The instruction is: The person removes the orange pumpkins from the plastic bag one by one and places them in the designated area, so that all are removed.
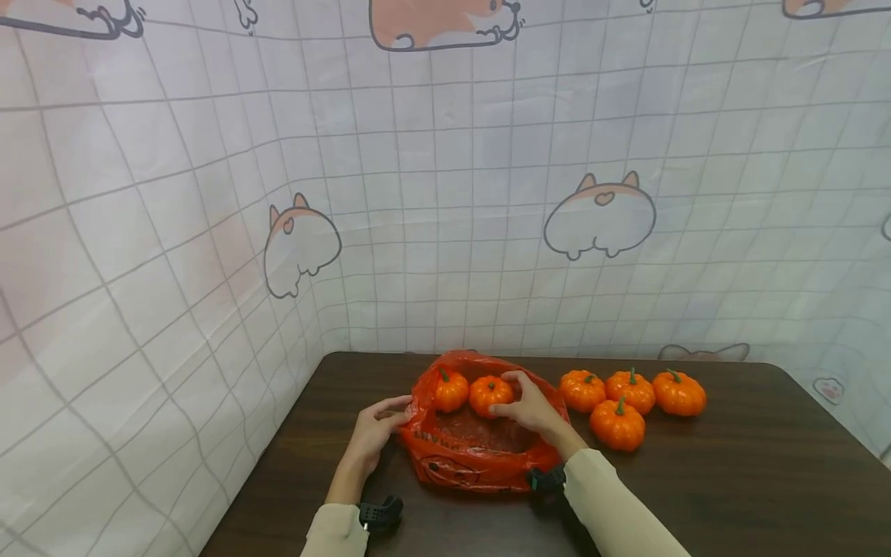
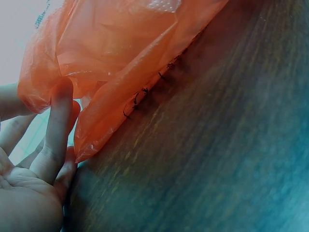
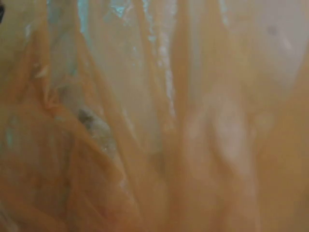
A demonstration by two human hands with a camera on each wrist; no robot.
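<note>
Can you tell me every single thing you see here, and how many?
Pumpkins in the bag: two, orange, inside toward the back
Pumpkins on the table: four, orange with green stems, right of the bag
Plastic bag: one, red-orange, open on the table
Table: one, dark brown, under everything
Wall covering: white with gray grid and cartoon animals, behind and beside the table; can't count pieces
Wrist bands: two, black, one at each wrist
Sleeves: two, cream, on the arms
Left hand: one, holding the bag's left edge
Right hand: one, gripping the right-hand pumpkin inside the bag
</note>
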